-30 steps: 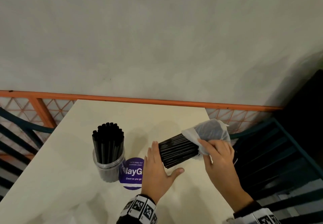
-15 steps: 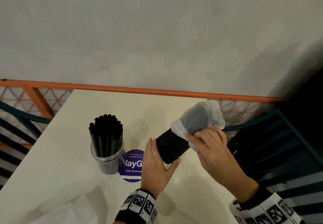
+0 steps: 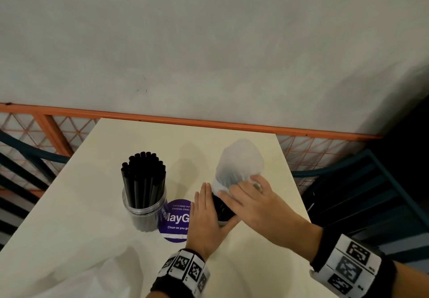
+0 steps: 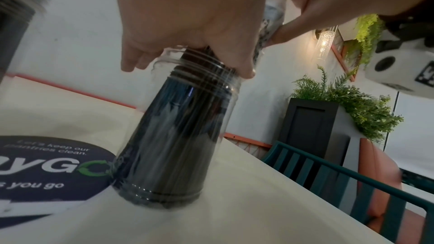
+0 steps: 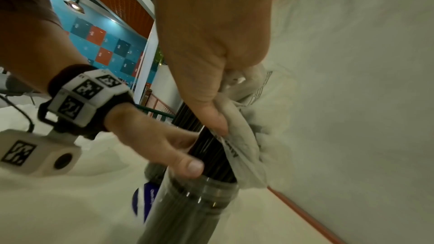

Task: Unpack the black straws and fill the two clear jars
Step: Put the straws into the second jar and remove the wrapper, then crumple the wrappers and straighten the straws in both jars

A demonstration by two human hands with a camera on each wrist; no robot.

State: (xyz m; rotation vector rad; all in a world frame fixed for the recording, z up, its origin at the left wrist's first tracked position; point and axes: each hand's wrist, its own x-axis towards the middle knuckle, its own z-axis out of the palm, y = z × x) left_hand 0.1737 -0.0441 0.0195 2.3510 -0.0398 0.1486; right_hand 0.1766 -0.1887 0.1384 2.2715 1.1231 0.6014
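Note:
A bundle of black straws point(image 5: 206, 147) stands upright with its lower end inside a clear jar point(image 4: 173, 146) on the cream table point(image 3: 92, 216). A white plastic wrapper point(image 3: 239, 165) still covers the bundle's top half. My left hand point(image 3: 209, 207) holds the straws just above the jar's rim, fingers on one side and thumb point(image 5: 187, 164) on the other. My right hand point(image 3: 246, 195) grips the wrapper point(image 5: 241, 136) against the bundle. A second clear jar point(image 3: 144, 207) to the left is packed with upright black straws. In the head view my hands hide most of the right-hand jar.
A round purple sticker point(image 3: 176, 221) lies on the table between the jars. An orange rail point(image 3: 209, 123) and a grey wall run along the far edge. A dark teal slatted chair point(image 3: 348, 200) stands beyond the right edge, another at the left.
The wrapped bundle has swung from lying slanted between my hands to upright, and its bare end has dropped into the right-hand jar. Both hands moved with it.

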